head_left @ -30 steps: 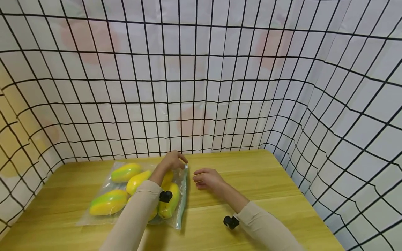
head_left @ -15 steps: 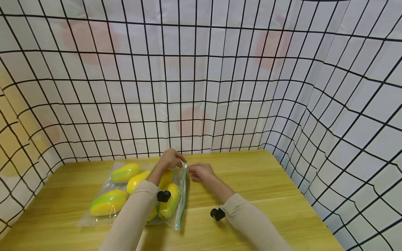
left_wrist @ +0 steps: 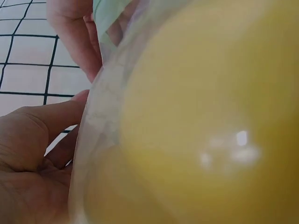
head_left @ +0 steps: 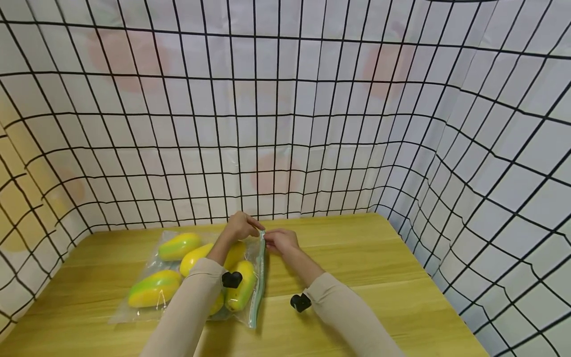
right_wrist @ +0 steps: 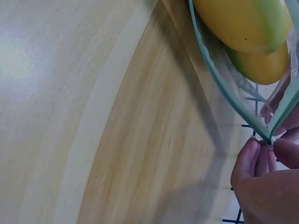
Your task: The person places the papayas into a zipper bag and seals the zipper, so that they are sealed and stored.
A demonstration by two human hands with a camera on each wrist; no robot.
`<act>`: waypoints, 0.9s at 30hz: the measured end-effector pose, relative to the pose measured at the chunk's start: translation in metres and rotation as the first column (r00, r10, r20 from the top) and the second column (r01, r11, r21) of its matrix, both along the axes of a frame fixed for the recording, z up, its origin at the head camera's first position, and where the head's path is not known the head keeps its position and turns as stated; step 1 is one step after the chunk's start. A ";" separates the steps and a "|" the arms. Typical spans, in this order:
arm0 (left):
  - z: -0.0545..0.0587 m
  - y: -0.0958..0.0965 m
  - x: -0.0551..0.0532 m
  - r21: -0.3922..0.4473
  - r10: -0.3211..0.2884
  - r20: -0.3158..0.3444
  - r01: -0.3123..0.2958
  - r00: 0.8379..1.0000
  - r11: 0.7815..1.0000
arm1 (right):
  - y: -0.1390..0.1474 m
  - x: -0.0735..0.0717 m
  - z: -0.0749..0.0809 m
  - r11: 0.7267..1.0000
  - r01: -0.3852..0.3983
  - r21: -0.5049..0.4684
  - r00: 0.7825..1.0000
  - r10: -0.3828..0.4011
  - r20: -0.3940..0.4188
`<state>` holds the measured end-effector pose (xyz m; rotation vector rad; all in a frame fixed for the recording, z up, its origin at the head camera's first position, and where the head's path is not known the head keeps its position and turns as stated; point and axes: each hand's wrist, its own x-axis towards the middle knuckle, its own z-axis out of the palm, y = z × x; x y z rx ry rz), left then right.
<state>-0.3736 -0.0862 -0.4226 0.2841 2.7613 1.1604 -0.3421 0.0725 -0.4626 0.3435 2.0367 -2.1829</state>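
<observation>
A clear zip bag with a green zip strip lies on the table, its mouth to the right. Several yellow-green mangoes are inside. My left hand grips the bag's far corner; its thumb and fingers show at the bag's edge in the left wrist view. The end of the zip strip is pinched by my right hand. In the right wrist view the green strips spread apart in a V from the right hand's fingertips. My left forearm hides part of the mangoes.
The wooden table extends to the right of the bag. Black wire mesh stands along the back and sides, with white sheeting behind it. A black wrist camera sits at the right cuff, another black camera at the left.
My right hand has moved left and slightly away from me, from beside the bag to its far corner, and now pinches the zip end. The left hand has barely shifted.
</observation>
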 end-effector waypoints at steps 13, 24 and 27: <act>-0.002 -0.002 -0.001 0.023 0.016 -0.025 -0.015 1.000 1.000 | 0.003 0.000 0.002 0.999 -0.047 0.004 0.999 0.047 0.010; 0.000 -0.005 0.000 0.038 0.048 -0.036 -0.047 0.998 0.998 | 0.005 0.015 0.001 0.993 -0.117 0.031 0.993 0.117 0.030; 0.001 -0.006 0.000 0.041 0.055 -0.038 -0.053 0.998 0.998 | 0.005 0.020 0.000 0.988 -0.142 0.059 0.990 0.141 0.032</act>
